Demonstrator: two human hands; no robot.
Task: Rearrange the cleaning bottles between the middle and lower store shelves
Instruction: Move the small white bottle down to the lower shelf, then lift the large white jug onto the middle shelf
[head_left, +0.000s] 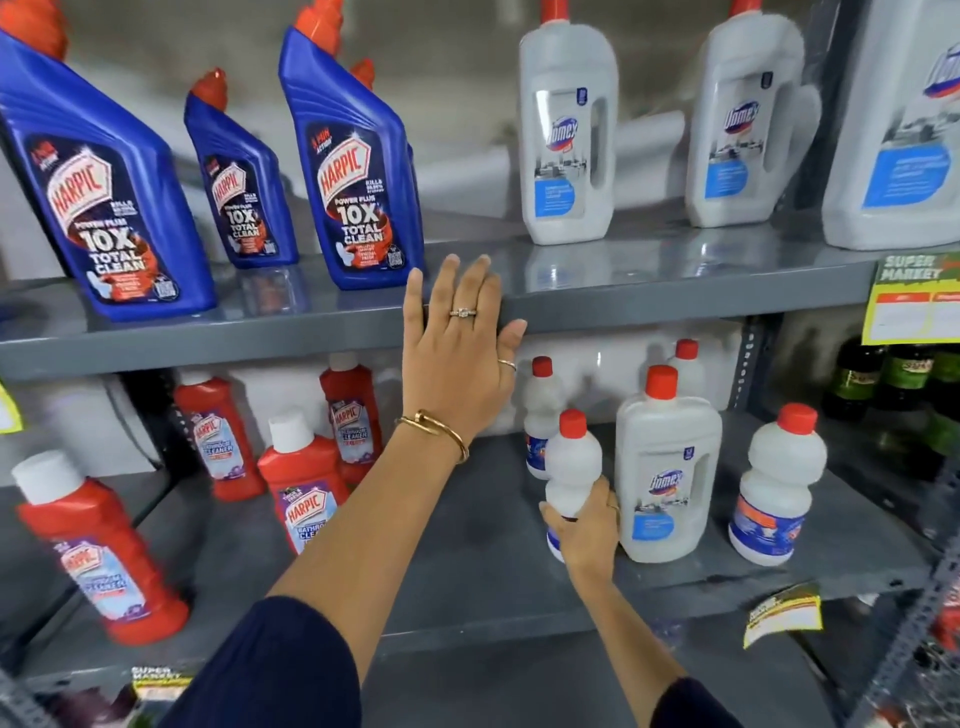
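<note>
My left hand (460, 340) lies flat and open against the front edge of the middle shelf (208, 338), holding nothing. My right hand (584, 527) grips a small white bottle with a red cap (571, 462) on the lower shelf (467, 571), right beside a white Domex jug (667, 467). On the middle shelf stand three blue Harpic bottles (353, 171) at the left and white Domex jugs (566, 140) at the right. The lower shelf carries several red Harpic bottles (301, 499) at the left and more small white bottles (776, 493) at the right.
A yellow and green price tag (914, 301) hangs on the middle shelf's right edge; another (782, 618) sits on the lower shelf's front. Dark green bottles (904, 384) stand on the neighbouring rack at the right. A perforated metal upright (919, 623) rises at the lower right.
</note>
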